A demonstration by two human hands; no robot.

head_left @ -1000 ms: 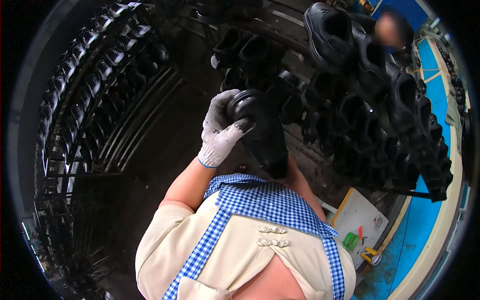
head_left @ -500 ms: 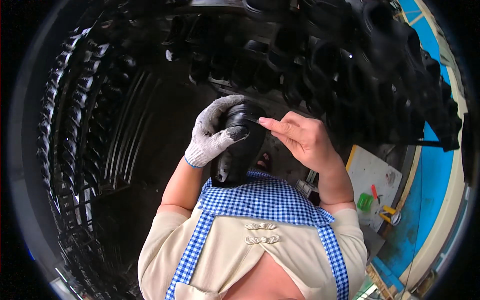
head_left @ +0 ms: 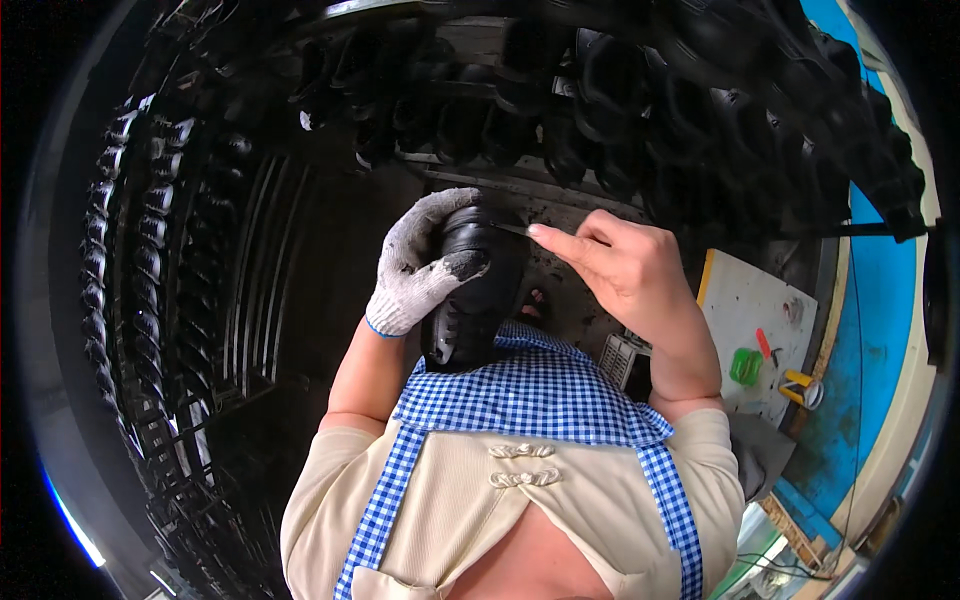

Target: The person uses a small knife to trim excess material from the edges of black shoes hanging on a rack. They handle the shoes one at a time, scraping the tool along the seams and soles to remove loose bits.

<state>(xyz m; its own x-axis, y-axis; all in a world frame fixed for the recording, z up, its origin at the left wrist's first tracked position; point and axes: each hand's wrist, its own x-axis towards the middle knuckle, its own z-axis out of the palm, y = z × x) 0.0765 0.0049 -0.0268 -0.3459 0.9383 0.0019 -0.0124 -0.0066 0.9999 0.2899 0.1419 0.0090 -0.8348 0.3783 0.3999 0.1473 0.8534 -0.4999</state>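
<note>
My left hand [head_left: 412, 272], in a greyish-white knit glove with dark-stained fingertips, grips a glossy black shoe [head_left: 482, 312] upright in front of my apron. Its fingers wrap over the far end, and its thumb presses on the ridged upper part. Bare and bent at the fingers, my right hand [head_left: 635, 265] pinches a thin metal blade-like tool [head_left: 512, 229] between thumb and forefinger. The tool's tip reaches the shoe's right edge near the top. Whether it touches the surface is too dark to tell.
Racks of black shoes [head_left: 150, 250] stand at left, and more black shoes [head_left: 600, 85] hang across the far side. To my right lies a white board [head_left: 735, 295] bearing a green object [head_left: 745, 367], a red piece [head_left: 763, 343] and a yellow-handled item [head_left: 800, 388]. A grey crate [head_left: 620, 360] sits nearby.
My right hand has shifted slightly right, drawing the tool outward along the shoe's edge. My left hand still holds the shoe in about the same place. The view has turned a little.
</note>
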